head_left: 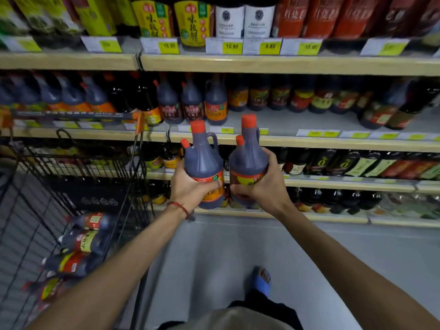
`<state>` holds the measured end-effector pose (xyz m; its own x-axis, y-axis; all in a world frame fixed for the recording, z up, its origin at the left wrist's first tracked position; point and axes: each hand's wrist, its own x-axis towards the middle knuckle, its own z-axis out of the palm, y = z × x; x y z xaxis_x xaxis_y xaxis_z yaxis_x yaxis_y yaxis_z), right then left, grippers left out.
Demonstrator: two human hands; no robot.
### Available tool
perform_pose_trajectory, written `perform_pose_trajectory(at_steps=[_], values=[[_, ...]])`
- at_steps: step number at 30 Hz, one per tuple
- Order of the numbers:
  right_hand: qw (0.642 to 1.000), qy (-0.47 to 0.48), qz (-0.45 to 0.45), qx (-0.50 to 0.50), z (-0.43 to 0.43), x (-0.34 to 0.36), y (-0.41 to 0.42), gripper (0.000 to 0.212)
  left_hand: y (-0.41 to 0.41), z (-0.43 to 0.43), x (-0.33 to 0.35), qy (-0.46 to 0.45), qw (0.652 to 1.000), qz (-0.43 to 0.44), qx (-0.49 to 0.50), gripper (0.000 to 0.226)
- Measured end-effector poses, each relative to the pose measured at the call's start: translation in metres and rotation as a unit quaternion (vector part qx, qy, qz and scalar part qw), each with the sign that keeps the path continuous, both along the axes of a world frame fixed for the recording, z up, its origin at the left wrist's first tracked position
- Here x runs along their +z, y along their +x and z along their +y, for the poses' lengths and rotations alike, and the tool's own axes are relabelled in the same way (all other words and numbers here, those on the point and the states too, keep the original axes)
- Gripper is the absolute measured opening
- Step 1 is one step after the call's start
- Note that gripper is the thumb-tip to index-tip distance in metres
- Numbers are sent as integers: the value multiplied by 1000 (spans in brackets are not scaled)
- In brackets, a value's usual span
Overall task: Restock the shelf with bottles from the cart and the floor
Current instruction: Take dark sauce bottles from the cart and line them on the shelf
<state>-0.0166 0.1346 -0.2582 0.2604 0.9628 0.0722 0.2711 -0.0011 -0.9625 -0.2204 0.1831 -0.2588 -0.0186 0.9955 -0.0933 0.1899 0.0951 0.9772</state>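
Gripping the left bottle in curled fingers of the left hand; clasping the right bottle in the right hand. Held caps up before the shelf.

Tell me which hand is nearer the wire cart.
Left. The left hand, gripping the left bottle, is just beside the cart; the right hand, gripping the right bottle, is farther right.

bottles: glossy dark plastic | cart: black wire metal | shelf edge: pale matt wood-look
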Motion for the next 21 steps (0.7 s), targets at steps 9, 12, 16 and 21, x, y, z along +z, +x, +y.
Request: perform_pose_trajectory(at_steps=[9,12,16,21], values=[[999,-13,-25,21,60,-5,103,93,89,57,5,19,991,127,28,85],[999,-3,-38,16,76,-4,115,94,100,73,5,34,986,161,29,84],[999,10,-32,-21,95,-4,122,97,109,96,-2,61,986,152,21,82],[996,30,-53,-66,121,-9,122,103,117,136,-12,147,978,145,-10,77]])
